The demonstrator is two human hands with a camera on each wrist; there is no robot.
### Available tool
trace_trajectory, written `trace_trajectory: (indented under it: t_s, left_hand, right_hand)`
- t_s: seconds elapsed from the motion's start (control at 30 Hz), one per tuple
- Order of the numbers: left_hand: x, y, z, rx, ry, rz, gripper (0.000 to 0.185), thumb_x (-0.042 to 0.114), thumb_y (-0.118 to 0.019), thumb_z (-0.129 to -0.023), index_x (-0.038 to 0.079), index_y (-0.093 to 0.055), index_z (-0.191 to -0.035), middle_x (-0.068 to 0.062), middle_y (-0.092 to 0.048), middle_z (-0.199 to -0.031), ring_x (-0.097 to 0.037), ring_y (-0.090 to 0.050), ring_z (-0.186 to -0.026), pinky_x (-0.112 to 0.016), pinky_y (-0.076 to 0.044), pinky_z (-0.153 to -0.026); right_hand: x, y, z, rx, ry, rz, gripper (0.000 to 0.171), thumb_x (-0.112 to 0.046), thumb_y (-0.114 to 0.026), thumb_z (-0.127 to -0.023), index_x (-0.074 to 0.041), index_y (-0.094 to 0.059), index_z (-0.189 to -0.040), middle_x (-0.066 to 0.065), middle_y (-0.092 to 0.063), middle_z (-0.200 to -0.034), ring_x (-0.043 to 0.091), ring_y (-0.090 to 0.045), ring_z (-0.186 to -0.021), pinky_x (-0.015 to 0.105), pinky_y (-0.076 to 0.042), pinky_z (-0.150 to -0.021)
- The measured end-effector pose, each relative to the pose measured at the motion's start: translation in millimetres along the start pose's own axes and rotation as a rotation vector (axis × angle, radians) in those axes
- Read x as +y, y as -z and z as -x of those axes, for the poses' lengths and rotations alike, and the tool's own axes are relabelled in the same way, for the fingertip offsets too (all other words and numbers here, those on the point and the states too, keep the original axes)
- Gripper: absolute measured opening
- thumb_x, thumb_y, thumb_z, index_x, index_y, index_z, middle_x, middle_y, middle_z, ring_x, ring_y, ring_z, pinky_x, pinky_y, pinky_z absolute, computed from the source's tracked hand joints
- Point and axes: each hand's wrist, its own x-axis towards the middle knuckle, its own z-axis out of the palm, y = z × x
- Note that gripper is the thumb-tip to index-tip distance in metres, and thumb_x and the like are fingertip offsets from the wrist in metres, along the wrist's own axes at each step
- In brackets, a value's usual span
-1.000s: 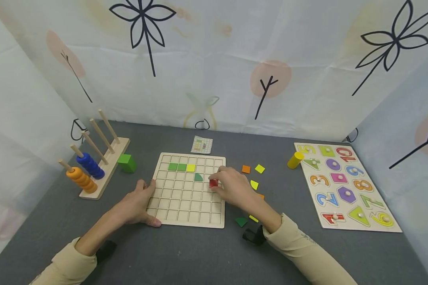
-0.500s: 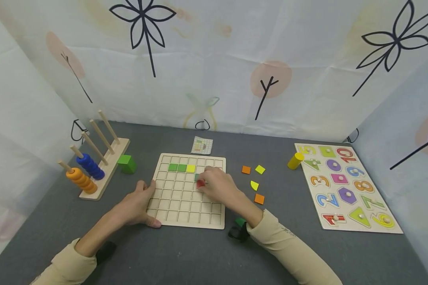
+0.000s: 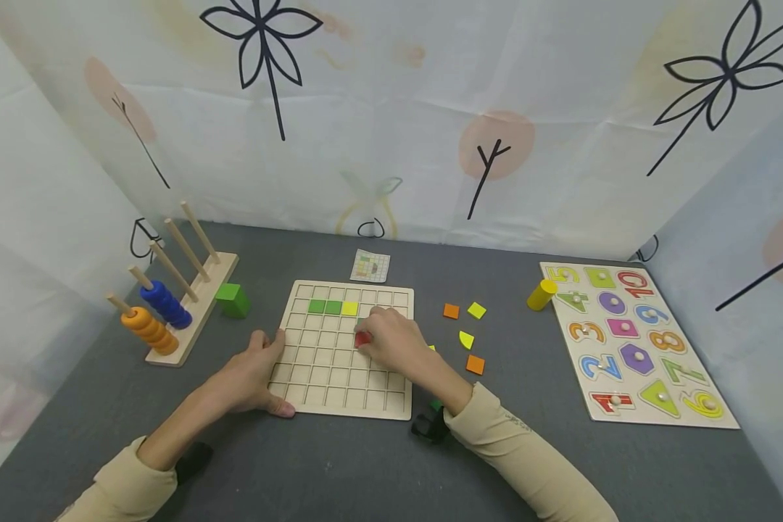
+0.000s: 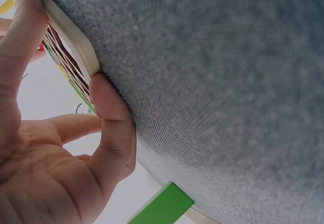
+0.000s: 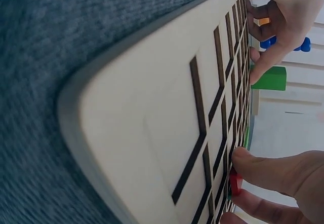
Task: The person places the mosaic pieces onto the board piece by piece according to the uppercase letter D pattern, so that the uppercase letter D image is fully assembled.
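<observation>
A wooden grid board (image 3: 313,395) lies flat on the dark table. My left hand (image 3: 248,373) holds the board by its lower left corner, thumb at the front edge and fingers along the left edge. Between thumb and fingers, my right hand (image 3: 398,344) pinches a small red tile (image 3: 362,339) at the board's grid, right of centre; the right wrist view shows this red tile (image 5: 235,183) against the grid. In an upper row sit two green tiles (image 3: 325,307) and a yellow square tile (image 3: 349,309). A green rounded piece is almost hidden behind the right fingers.
Right of the board lie orange tiles (image 3: 475,365), a yellow tile (image 3: 476,310) and a yellow rounded piece (image 3: 466,340). A pattern card (image 3: 370,267) is behind the board. Leftward stand a peg stacker (image 3: 217,279) and green block (image 3: 233,300); rightward, a yellow cylinder (image 3: 541,295) and number puzzle (image 3: 633,388).
My right hand has carried the red tile leftward over the board, from near its right edge to beside the green rounded piece, which it now covers. The left hand stays put.
</observation>
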Motion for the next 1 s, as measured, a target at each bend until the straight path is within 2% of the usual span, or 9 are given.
trace_trajectory:
  t_s: [0.6,1.0]
  left_hand:
    - [-1.1,-0.3,-0.9,0.010,-0.007,-0.001,0.139,0.040,-0.100,-0.053,-0.017,-0.024,-0.154,-0.035,-0.042,-0.128,-0.026,-0.053,-0.083,-0.041,-0.051,-0.070]
    - [-0.7,-0.5,-0.8,-0.001,0.004,-0.006,0.139,0.041,-0.100,-0.053,-0.016,-0.024,-0.154,-0.035,-0.041,-0.129,-0.026,-0.054,-0.084,-0.042,-0.051,-0.071]
  right_hand:
    - [-2.5,-0.6,3.3,0.031,0.012,-0.020,0.007,-0.007,-0.075,-0.090,-0.013,-0.079,-0.092,0.003,-0.062,-0.082,0.014,-0.048,-0.069,0.026,-0.035,-0.051]
    - [-2.3,-2.4,3.9,0.021,0.005,-0.013,0.013,-0.006,-0.075,-0.089,-0.012,-0.081,-0.099,0.006,-0.067,-0.089,0.018,-0.056,-0.075,0.027,-0.042,-0.054]
